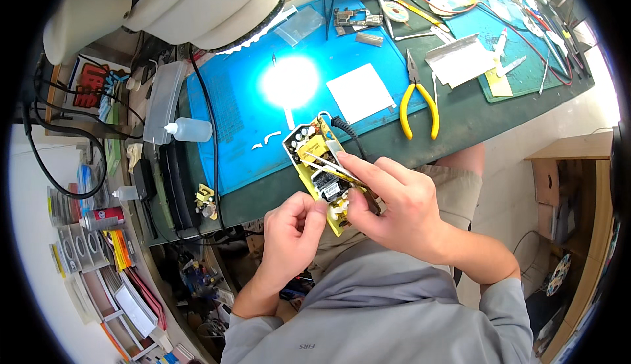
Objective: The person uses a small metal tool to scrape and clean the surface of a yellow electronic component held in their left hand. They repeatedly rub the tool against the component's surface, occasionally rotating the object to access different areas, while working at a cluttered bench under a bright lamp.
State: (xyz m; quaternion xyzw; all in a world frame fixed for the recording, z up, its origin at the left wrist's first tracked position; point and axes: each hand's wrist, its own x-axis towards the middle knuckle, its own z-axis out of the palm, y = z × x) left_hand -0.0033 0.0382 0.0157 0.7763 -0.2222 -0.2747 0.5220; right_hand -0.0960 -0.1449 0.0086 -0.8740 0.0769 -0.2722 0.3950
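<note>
A power supply circuit board (313,147) lies tilted over the bench's front edge, crowded with capacitors, a yellow-wrapped transformer and dark parts. A black cable (345,127) leaves its far end. My left hand (288,231) is closed at the near left edge of the board, thumb and fingers pinching it. In my right hand (404,201), a pair of metal tweezers (335,169) is held between thumb and fingers. The tweezers' tips point left across the board, over the transformer. Whether they touch a part I cannot tell. My right fingers hide the board's right side.
Yellow-handled pliers (419,104) and a white square sheet (361,94) lie beyond my right hand. A blue mat (246,157) covers the bench under a bright lamp (210,2). To the left are a squeeze bottle (190,129) and a small loose component (206,200).
</note>
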